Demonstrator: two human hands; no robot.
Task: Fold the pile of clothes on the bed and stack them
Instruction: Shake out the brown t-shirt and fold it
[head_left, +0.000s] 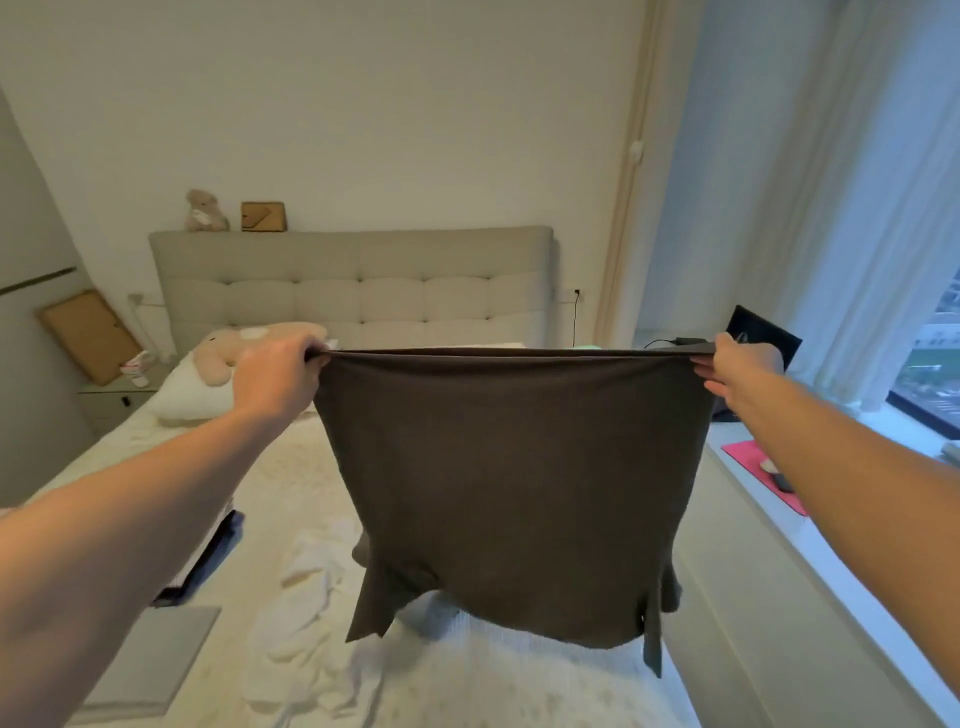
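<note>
A dark brown T-shirt (511, 488) hangs in the air over the bed (291, 467), stretched wide with its sleeves dangling at the bottom. My left hand (283, 376) pinches its top left corner. My right hand (737, 371) pinches the top right corner. A white garment (311, 571) lies crumpled on the bed below and left of the shirt. A dark folded garment (208, 561) shows past my left forearm at the bed's left side.
A grey flat item (156, 654) lies at the bed's near left. A pillow and plush toy (228, 358) sit by the padded headboard (353, 291). A white sill with a pink mat (763, 473) runs along the right, under curtains.
</note>
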